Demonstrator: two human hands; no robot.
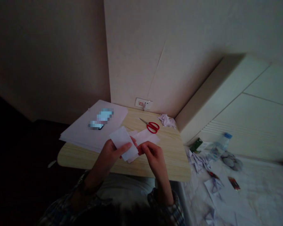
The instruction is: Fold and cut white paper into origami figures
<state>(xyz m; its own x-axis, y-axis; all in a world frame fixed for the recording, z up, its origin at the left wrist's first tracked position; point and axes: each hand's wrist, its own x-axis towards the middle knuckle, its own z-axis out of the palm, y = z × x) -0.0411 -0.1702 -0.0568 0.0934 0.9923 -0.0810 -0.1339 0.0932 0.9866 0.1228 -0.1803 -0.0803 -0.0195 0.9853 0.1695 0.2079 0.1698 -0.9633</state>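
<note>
A small white piece of paper [122, 140], rectangular and apparently folded, is held over the front of the wooden table [171, 163]. My left hand [111, 153] grips it from the left, thumb on top and fingers underneath. At its right edge, my right hand [153, 154] has thumb and forefinger pinched together on the lower right corner; the exact contact is hard to make out. Just beyond and partly under both hands lie loose cut paper pieces [149, 136]. Behind those rests a pair of red-handled scissors [153, 127], its blades pointing to the back left.
A stack of large white sheets [77, 127] covers the table's left side, with a blurred-out phone [104, 116] on it. Folded paper shapes [167, 121] sit at the back right, near a wall socket [143, 103]. On the bed [254, 194] are a plastic bottle [222, 144] and more folded paper.
</note>
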